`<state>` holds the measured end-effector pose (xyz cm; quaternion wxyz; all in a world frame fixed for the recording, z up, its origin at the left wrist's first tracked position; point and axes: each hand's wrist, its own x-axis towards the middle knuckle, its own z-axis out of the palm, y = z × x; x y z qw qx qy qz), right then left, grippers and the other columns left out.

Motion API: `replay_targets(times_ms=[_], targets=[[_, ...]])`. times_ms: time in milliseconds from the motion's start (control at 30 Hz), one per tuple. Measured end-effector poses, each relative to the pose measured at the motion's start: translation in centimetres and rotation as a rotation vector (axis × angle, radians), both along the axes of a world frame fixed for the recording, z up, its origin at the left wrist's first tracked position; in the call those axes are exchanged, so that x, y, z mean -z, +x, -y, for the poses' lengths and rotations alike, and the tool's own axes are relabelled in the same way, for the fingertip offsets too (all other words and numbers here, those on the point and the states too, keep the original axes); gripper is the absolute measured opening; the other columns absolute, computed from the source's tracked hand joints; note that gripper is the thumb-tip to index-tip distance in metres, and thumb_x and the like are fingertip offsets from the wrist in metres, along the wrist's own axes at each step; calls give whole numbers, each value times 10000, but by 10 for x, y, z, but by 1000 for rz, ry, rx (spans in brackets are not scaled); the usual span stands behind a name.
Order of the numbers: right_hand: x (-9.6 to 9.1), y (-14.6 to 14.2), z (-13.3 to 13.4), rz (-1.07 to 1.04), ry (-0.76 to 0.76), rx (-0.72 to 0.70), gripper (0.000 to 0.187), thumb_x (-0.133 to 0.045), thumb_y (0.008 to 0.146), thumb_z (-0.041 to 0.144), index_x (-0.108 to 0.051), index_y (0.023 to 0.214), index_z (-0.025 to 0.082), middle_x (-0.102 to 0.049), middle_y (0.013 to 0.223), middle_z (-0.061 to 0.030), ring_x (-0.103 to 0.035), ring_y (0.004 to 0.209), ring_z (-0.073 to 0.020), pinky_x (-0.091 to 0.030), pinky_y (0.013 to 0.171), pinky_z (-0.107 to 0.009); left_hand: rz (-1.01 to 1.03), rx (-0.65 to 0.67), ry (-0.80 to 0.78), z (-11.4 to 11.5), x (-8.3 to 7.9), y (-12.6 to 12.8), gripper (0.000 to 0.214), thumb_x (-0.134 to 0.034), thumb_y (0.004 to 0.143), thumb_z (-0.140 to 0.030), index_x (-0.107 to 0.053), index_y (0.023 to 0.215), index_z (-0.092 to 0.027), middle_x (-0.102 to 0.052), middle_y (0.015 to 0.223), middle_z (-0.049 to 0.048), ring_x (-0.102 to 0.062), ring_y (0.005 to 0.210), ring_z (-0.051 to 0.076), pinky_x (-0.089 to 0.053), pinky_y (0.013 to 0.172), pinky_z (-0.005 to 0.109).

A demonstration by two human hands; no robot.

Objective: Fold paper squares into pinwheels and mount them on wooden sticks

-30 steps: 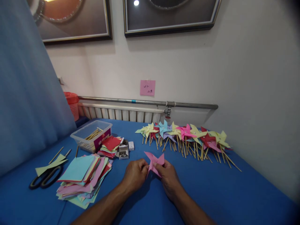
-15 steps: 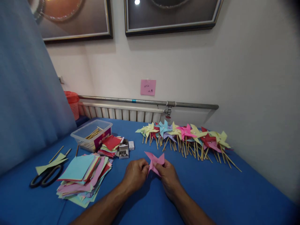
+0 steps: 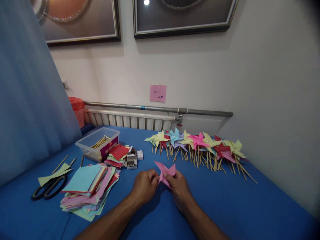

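Showing in the head view, a pink paper pinwheel is held between both hands above the blue table cover, its blades pointed, its paper plain and matte. The right hand pinches its right side, thumb on the face, fingers closed behind. The left hand is curled tight, thumb and forefinger at the left edge; whether they also grip a stick or pin is hidden. On the wall, a pink note carries handwriting: digits resembling "252", with characters beneath that I cannot read surely. A purple label on the clear plastic box bears pale lettering, too small to read; so is the print on the small white box.
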<state>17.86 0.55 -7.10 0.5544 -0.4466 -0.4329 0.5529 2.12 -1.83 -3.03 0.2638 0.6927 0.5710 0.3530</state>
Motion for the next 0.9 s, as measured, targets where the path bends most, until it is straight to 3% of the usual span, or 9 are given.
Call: replay_targets(times_ms=[433,733,900], targets=[[3,-1,-2,-42,10,-7,460,-872,663,455,-738,982,152,-764,750,-28,-657,645,-204,-504,596,-284,42,41,-18,-1,0,-1,210,-483,865,-227,-604,697,-188,-596,652,-15,-541,660,149,-317,643,272],[-5,10,-5,154,51,26,405,-828,659,476,-731,899,165,-683,651,14,-565,585,-172,-457,555,-265,126,147,-163,-10,11,-9,148,-487,765,-178,-606,679,-185,-553,631,-36,-474,614,126,-307,577,250],[-9,12,-4,178,56,49,362,-784,661,434,-731,889,158,-683,667,8,-569,601,-175,-469,577,-272,165,168,-225,-9,10,-9,137,-501,761,-194,-608,678,-186,-510,600,-51,-427,576,114,-277,543,247]])
